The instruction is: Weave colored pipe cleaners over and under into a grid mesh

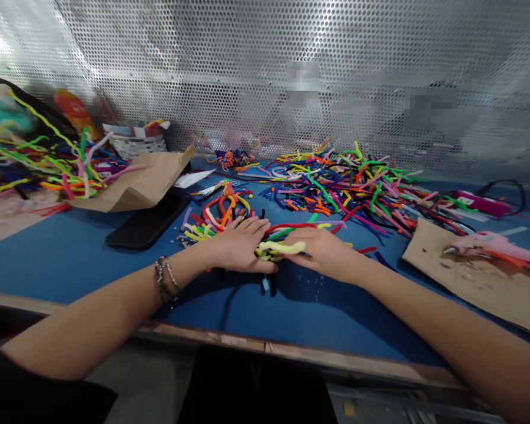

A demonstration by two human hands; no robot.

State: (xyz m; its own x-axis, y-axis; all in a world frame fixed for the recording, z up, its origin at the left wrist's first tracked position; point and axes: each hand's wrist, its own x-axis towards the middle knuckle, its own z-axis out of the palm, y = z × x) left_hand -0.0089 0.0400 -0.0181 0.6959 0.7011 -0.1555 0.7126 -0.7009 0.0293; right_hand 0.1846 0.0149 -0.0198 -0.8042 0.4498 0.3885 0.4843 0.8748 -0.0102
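Note:
My left hand point(242, 244) lies flat, fingers stretched out, over a small heap of coloured pipe cleaners point(198, 231) at the middle of the table. Close beside it, my right hand point(324, 253) is closed on a pale yellow pipe cleaner point(287, 248), whose bent length shows above the fingers. Shorter yellow and dark pieces sit between the two hands, partly covered by them. Behind the hands run red, green and lilac pipe cleaners. Black and light blue ends point(265, 285) poke out below my left hand.
A large pile of pipe cleaners point(335, 182) spreads along the back. At right, a pink glue gun point(503, 244) rests on stained cardboard point(463, 277). A black phone-like slab point(148, 227) lies at left, partly under brown cardboard point(145, 179). A perforated metal panel point(247, 70) stands behind.

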